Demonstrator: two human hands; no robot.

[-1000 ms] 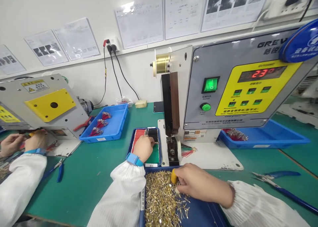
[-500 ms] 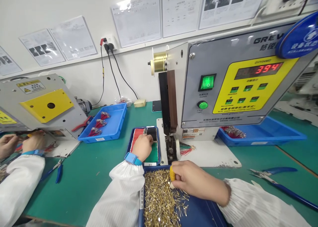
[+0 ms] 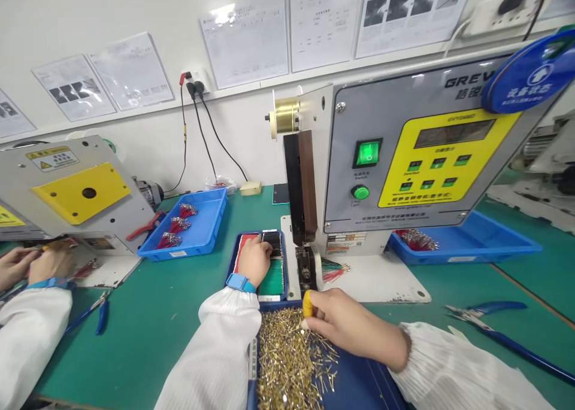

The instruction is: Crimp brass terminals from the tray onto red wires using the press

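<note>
My left hand [image 3: 254, 260], with a blue band at its wrist, reaches over a small blue tray [image 3: 230, 269] of sorted wires. Its bent fingertips touch the black wires [image 3: 273, 241]; whether they pinch one is hidden. Red wires [image 3: 244, 245] and green wires [image 3: 272, 281] lie in the same tray. My right hand [image 3: 348, 323] is above the larger blue tray [image 3: 359, 377] of loose gold-coloured metal pins [image 3: 287, 362]. A yellow cover [image 3: 308, 304] is on one finger. Thumb and finger are closed together, and anything between them is too small to make out.
A grey machine [image 3: 345, 206] stands just beyond my hands, its black head [image 3: 306, 272] beside the wire tray. Blue-handled cutters [image 3: 498, 326] lie at right. Blue bins [image 3: 211, 218] hold red wire bundles. At far left, a co-worker's hands [image 3: 49, 260] are at another machine.
The view has shifted slightly. The red 394 on the machine's display no longer shows. Both hands stay at their trays with little movement.
</note>
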